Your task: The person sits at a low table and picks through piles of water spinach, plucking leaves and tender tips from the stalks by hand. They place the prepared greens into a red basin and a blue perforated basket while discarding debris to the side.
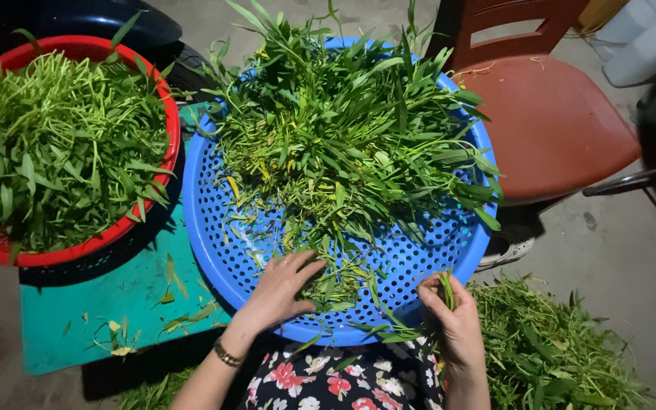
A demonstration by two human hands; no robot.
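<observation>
1. Left hand (279,292), lower centre: fingers spread flat on greens (343,144) in the blue basket (214,228).
2. Right hand (453,319), lower right: pinched around a green stem (447,290) at the basket's rim.
3. Upper left: red basket (77,254), full of greens.

A grey concrete floor (632,273) holds a red chair (548,121) and teal board (100,311).

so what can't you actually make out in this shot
Head view only:
- Bottom of the blue basket: buried under the leafy greens.
- What the right hand pinches: only a green stem tip shows.
- Red basket: left side cut off by the frame edge.
- Left hand: palm hidden, pressed on greens.
</observation>
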